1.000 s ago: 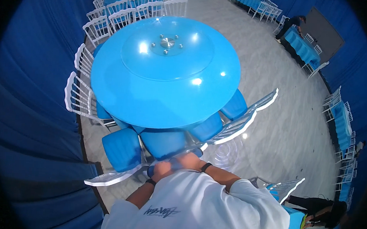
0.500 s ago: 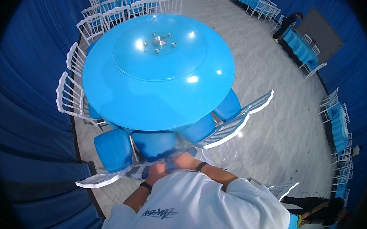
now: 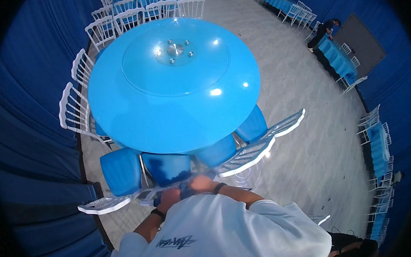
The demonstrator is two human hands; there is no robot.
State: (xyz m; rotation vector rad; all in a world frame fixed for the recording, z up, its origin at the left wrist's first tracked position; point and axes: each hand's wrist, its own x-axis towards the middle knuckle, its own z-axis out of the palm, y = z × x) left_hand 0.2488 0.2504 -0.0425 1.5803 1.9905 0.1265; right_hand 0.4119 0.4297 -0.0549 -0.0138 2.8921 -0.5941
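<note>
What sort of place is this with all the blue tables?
It looks like a banquet hall, though I can't be certain. There's a big round table with a clear disc on top, many white chairs, and tall blue curtains.

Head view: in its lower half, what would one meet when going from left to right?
Blue curtain → white chair back → the person's left hand → right hand → another white chair back → blue-draped table.
</note>
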